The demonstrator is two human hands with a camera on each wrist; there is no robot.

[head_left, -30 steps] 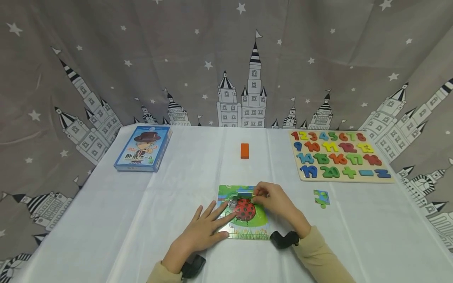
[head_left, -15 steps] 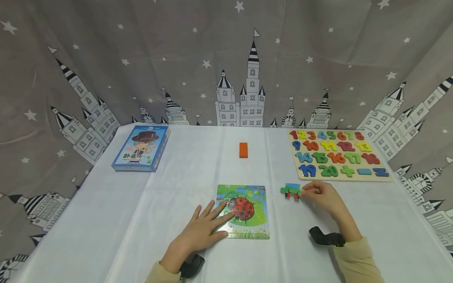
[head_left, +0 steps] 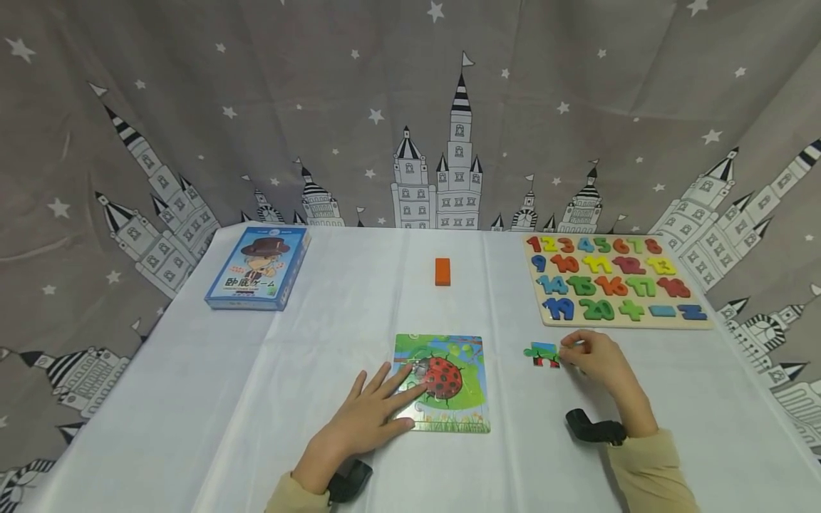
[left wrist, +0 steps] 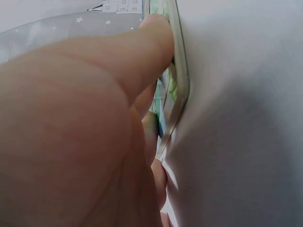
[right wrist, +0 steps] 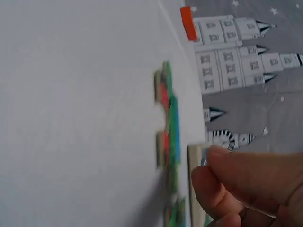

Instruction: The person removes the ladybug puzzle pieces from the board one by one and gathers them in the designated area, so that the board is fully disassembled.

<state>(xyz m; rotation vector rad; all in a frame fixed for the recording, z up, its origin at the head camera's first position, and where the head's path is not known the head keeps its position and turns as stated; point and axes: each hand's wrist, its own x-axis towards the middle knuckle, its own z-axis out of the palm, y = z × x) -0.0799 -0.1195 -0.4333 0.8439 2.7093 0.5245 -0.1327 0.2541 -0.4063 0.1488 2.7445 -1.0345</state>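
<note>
A ladybug jigsaw puzzle (head_left: 471, 410) lies on the white cloth in the head view. My left hand (head_left: 368, 420) rests on its left part with fingers spread; in the left wrist view the thumb (left wrist: 158, 40) lies at the puzzle's edge. To the right is a loose jigsaw piece (head_left: 544, 349), green and blue with bits of red. My right hand (head_left: 596, 360) hovers beside this piece, thumb and fingers loosely bent. In the right wrist view a gap shows between the fingertips and the piece. Another jigsaw piece (right wrist: 175, 213) sits beside it, hidden behind the hand in the head view.
A wooden number board (head_left: 616, 285) lies at the back right. An orange block (head_left: 442, 272) is at the middle back, and a blue game box (head_left: 256, 271) at the back left. Behind the table hangs a grey curtain (head_left: 321, 85) with castles.
My right hand has carried a piece from the puzzle's top edge off to the right, set it on the cloth and let it go. The left hand has stayed in place.
</note>
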